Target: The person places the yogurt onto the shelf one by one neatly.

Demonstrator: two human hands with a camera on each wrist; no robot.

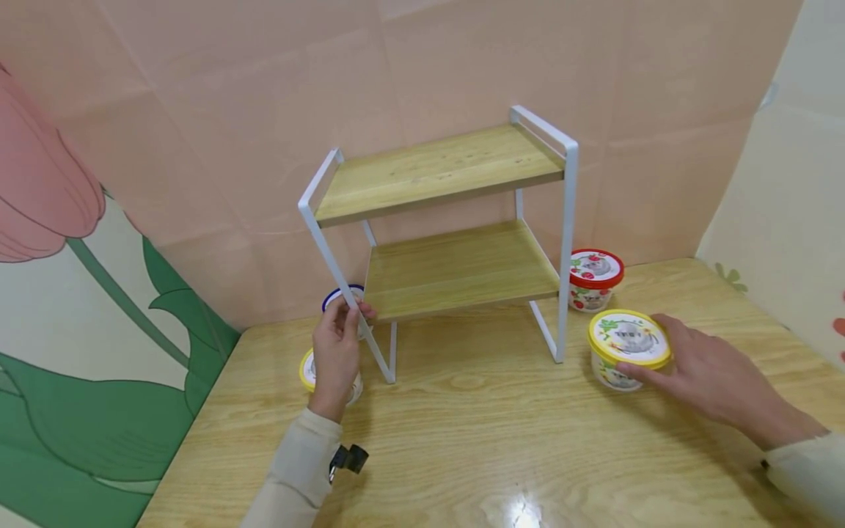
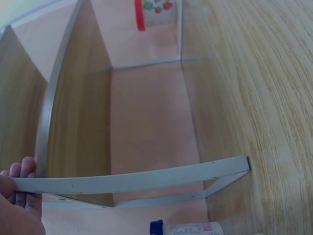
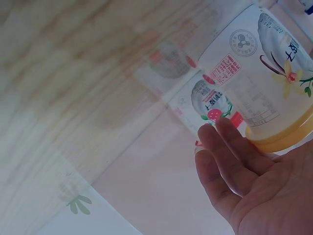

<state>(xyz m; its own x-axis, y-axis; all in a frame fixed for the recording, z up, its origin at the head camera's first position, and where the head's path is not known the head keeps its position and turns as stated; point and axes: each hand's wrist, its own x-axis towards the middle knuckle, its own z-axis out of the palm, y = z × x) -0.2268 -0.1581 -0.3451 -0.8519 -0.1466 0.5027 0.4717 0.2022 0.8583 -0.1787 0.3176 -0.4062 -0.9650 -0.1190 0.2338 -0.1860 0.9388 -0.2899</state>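
A two-tier shelf rack point(image 1: 462, 268) with wooden boards and white metal legs stands tilted on the table. My left hand point(image 1: 338, 352) pinches its left front leg between thumb and fingers. In the left wrist view the fingers point(image 2: 25, 169) wrap that white bar. My right hand point(image 1: 713, 374) holds a yellow-lidded tub point(image 1: 627, 341) at the right, thumb across the lid's front edge. Its other fingers point(image 3: 230, 156) lie along the tub's far side in the right wrist view; the thumb is hidden there. Whether the tub touches the table cannot be told.
A red-lidded tub point(image 1: 594, 279) stands behind the right leg. Partly hidden by my left hand are a blue-lidded tub point(image 1: 334, 295) and another yellow-lidded tub point(image 1: 306, 370). A pink backdrop point(image 1: 231, 147) hangs behind the table point(image 1: 462, 447).
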